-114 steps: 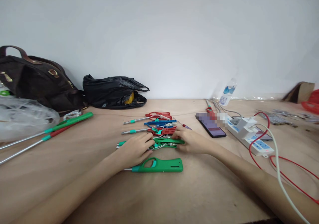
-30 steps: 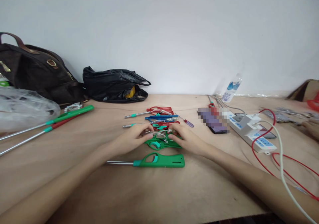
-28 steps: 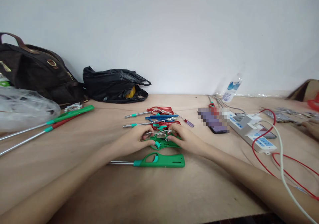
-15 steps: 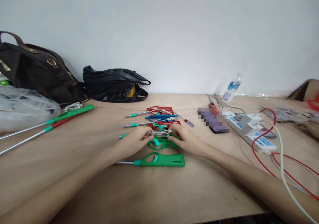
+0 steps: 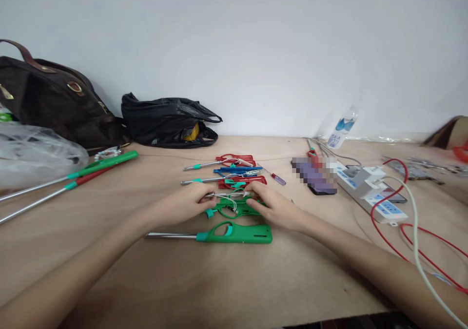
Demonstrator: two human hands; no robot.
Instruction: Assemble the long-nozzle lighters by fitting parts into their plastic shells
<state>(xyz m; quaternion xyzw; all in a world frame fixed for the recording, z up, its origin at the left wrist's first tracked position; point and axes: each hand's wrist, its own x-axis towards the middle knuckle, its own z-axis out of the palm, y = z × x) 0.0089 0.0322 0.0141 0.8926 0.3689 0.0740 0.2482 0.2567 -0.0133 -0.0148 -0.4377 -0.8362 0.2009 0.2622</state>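
Observation:
My left hand (image 5: 192, 203) is closed in a pinch on a thin metal tube (image 5: 220, 194), part of a taken-apart lighter. My right hand (image 5: 274, 206) pinches a small pale lighter part (image 5: 246, 193) at the other end, its exact kind unclear. White wires (image 5: 231, 201) loop between the two hands. Just beneath them lies an opened green lighter shell (image 5: 239, 208), with a teal trigger piece (image 5: 209, 213) beside my left fingers. Nearer to me rests a whole green long-necked lighter (image 5: 237, 232). Beyond my hands, red opened lighters (image 5: 243, 182) and a blue one (image 5: 234, 171) lie in a row.
A purple-handled screwdriver (image 5: 278, 179) lies right of the row. Farther right are a phone (image 5: 321, 185), a power strip (image 5: 387, 212) with cables and a bottle (image 5: 341, 130). Bags (image 5: 164, 122) and two more long lighters (image 5: 106, 164) are at the left.
My left hand has shifted slightly left and down, and the metal tube between my hands shows more. The teal trigger piece now lies farther left. The wires hang lower over the green shell.

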